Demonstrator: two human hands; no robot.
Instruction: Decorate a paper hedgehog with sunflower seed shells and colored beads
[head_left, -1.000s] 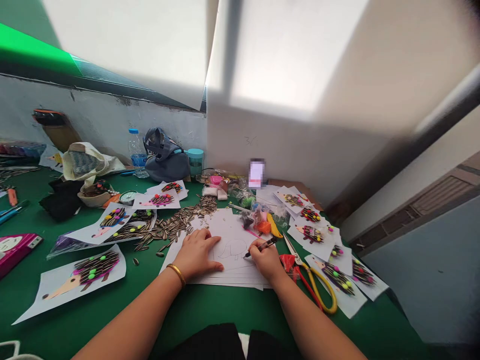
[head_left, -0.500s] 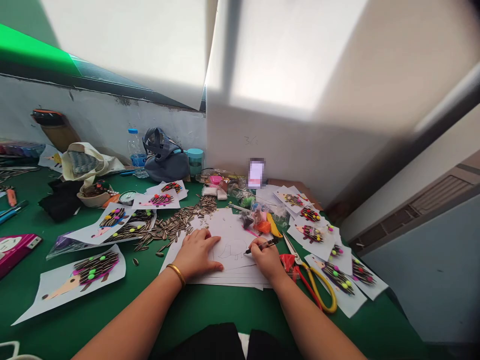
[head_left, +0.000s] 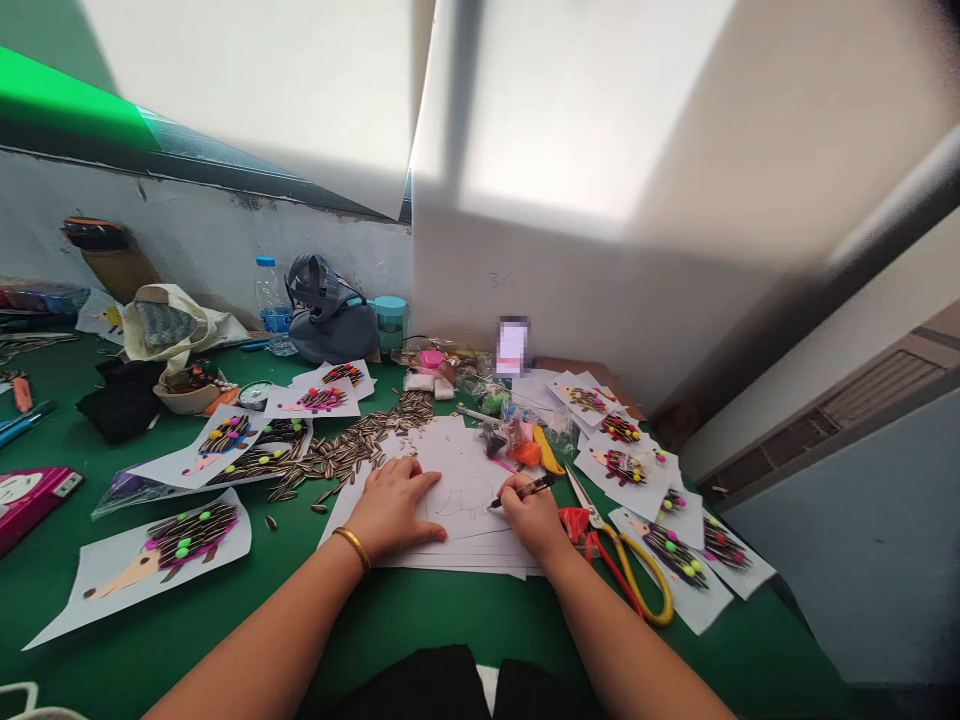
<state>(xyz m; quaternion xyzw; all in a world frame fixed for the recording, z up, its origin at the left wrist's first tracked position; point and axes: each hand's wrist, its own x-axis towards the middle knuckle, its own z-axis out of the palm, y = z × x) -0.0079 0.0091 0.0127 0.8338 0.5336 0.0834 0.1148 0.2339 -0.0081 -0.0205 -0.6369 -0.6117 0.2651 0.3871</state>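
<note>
The fingers (head_left: 511, 492) of the right hand (head_left: 535, 520) are closed around a black pen (head_left: 534, 489), which slants up to the right, its tip down at the right end of a thin outline drawing (head_left: 465, 497) of an animal with short legs. That drawing is on the top sheet of a stack of white paper (head_left: 465, 552), directly in front of the person. The left hand (head_left: 394, 508) grips nothing; it lies palm down on the left part of the sheet, thumb spread toward the drawing, with a gold bracelet (head_left: 355, 550) at the wrist. Beyond this hand, a loose heap of striped seeds (head_left: 341, 450) reaches the paper's upper left edge. Past the drawing lie an orange bundle (head_left: 527, 455) and a yellow piece (head_left: 550, 455), with scissors (head_left: 651, 577) with yellow handles just to the right of the right hand. Farther out, hedgehog pictures overlap at the right (head_left: 626, 470), and another single hedgehog sheet (head_left: 112, 575) rests at the left on the green worktop (head_left: 285, 640). Toward the wall stand a water bottle (head_left: 276, 318), a dark blue bag (head_left: 335, 330) and a jar (head_left: 391, 328) with a turquoise lid; a blurred-out upright screen (head_left: 513, 345) is right of them.
</note>
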